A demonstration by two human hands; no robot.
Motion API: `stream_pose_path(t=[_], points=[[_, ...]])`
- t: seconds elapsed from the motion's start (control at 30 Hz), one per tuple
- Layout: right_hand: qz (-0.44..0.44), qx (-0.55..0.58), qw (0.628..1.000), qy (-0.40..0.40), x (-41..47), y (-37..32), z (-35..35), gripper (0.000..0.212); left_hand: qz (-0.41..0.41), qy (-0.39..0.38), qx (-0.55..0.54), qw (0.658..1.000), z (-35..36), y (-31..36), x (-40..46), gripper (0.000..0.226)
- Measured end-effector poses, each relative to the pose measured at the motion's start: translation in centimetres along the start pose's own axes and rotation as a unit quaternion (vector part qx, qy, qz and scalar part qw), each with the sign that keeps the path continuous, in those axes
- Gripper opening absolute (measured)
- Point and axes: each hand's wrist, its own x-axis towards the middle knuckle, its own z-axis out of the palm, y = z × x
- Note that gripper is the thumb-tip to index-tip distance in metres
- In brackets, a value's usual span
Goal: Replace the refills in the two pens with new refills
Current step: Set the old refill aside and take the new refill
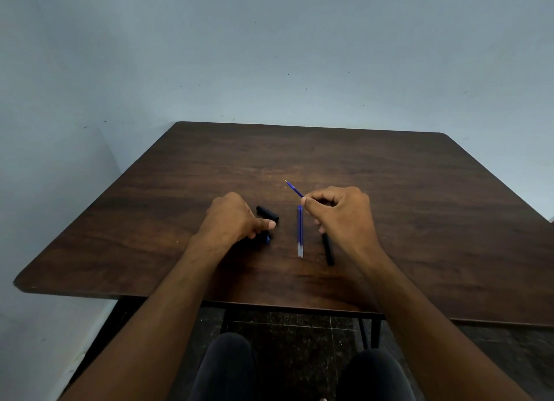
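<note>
Pale blue-grey walls meet in a corner behind a dark wood-grain worktop point(389, 190) with rounded corners. Left hand point(232, 217), knuckles up, is curled over a dark pen part point(267, 238) with a blue end showing below the thumb; the rest is hidden, so its grip cannot be told. Just beyond the thumb lies a short black cap point(267, 213), cylindrical and matte. Right hand point(341, 214) pinches a thin blue refill point(295, 190) between thumb and forefinger, its metal tip pointing away and to the left. Two refills point(300, 234), blue with clear ends, lie side by side between the hands. A black barrel point(329, 250) lies partly under the right hand.
</note>
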Motion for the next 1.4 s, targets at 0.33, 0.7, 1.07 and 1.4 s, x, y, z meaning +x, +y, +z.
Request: stream_pose_path(t=[0.33, 0.7, 1.07, 1.4], points=[[0.005, 0.003, 1.000, -0.006, 0.1, 0.2, 0.4, 0.008, 0.055, 0.040, -0.071, 0.995, 0.0, -0.9, -0.3, 0.051], [-0.010, 0.030, 0.999, -0.008, 0.0, 0.2, 0.7, 0.006, 0.280, 0.031, -0.368, 0.886, 1.5, -0.6, -1.0, 0.008], [-0.028, 0.034, 0.998, -0.033, 0.0, 0.4, 0.4, 0.012, 0.219, -0.056, -0.528, 0.819, 2.8, 0.3, -1.0, 0.033], [-0.002, 0.053, 0.997, -0.053, -0.2, 1.0, 0.7, 0.026, 0.208, 0.048, -0.536, 0.817, 1.7, -0.3, -0.1, 0.010]])
